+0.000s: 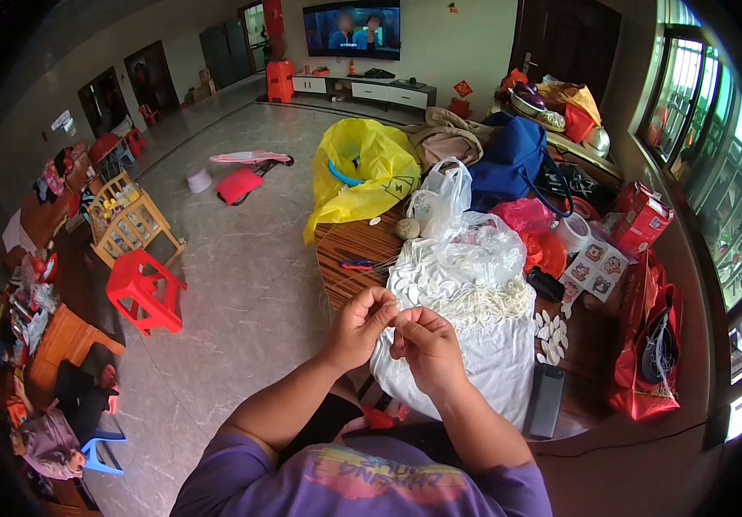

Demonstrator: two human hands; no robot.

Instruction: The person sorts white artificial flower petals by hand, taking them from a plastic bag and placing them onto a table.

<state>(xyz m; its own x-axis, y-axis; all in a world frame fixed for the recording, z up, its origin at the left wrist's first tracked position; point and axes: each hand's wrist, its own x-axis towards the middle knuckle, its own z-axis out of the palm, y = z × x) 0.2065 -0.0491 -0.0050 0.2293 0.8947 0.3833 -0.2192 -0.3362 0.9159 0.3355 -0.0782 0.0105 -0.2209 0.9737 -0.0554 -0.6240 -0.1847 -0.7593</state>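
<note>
Over the near left edge of a white cloth (474, 370), my left hand (359, 331) and my right hand (428, 346) meet with thumbs and fingertips pinched together. Whatever lies between the fingertips is too small to name. Beyond them on the cloth are several flat white oval pieces (423, 280) and a heap of cream-white strings (487, 303). More white oval pieces (552, 337) lie on the brown table (345, 250) to the right. A small red and blue tool (356, 264) rests left of the cloth, beside thin wires.
A yellow plastic bag (358, 159), clear plastic bags (479, 246) and a blue bag (513, 155) crowd the table's far side. A dark phone (545, 401) lies at the near right, with a red bag (642, 345) beyond it. A red stool (145, 293) stands on the floor at left.
</note>
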